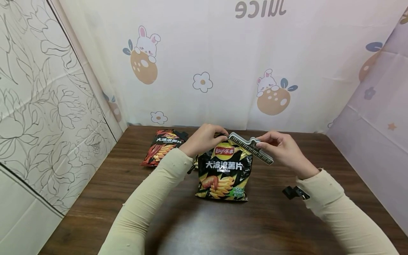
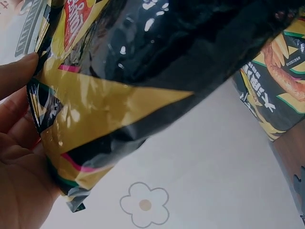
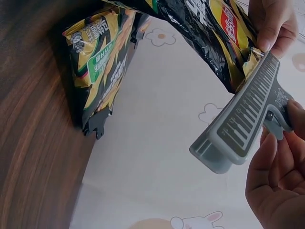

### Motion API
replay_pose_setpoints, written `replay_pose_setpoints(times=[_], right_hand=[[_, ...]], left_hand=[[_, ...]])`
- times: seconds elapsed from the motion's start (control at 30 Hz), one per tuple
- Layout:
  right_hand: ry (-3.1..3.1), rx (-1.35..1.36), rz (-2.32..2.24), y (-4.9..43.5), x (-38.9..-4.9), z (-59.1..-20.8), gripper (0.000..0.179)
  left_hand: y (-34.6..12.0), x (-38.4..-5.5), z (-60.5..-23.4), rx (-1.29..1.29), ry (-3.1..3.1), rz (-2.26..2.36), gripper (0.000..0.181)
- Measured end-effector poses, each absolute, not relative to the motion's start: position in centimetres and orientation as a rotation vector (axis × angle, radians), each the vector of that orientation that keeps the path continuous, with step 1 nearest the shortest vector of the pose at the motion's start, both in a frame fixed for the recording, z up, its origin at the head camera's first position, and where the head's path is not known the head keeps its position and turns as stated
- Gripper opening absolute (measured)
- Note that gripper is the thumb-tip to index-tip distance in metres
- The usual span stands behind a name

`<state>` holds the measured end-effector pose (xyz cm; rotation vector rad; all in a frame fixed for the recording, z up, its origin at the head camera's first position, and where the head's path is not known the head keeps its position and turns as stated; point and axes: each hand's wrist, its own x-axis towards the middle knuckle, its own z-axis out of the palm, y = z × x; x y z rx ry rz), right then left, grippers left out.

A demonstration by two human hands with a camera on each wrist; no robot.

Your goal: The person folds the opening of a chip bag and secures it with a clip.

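A black and yellow bag of potato chips (image 1: 224, 171) hangs upright over the table, its lower edge close to the wood. My left hand (image 1: 205, 140) pinches its top left corner; thumb and fingers close on the bag in the left wrist view. My right hand (image 1: 282, 148) pinches the handles of a long grey bag clip (image 1: 251, 148) with a keyboard-like pattern. The clip slants down to the right along the bag's top edge. In the right wrist view, its far end (image 3: 264, 67) overlaps the bag's top near the left fingers.
A red chip bag (image 1: 159, 150) lies at the back left of the brown table (image 1: 105, 198). Another black and yellow bag (image 3: 102, 57), largely hidden from the head view, stands behind the held one. A patterned curtain (image 1: 204, 53) hangs along the table's back edge.
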<state>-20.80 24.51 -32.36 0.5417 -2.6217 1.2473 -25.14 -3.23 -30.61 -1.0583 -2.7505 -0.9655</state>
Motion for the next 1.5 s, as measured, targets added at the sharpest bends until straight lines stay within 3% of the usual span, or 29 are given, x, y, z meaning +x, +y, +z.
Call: replay_pose_setpoints(times=[1.5], right_hand=[[-2.705,0.555,1.290,23.5,-21.7,-32.6,0.023]], left_hand=[[-3.2,-25.2,-30.6,-1.104,-2.697,-0.933,0.029]])
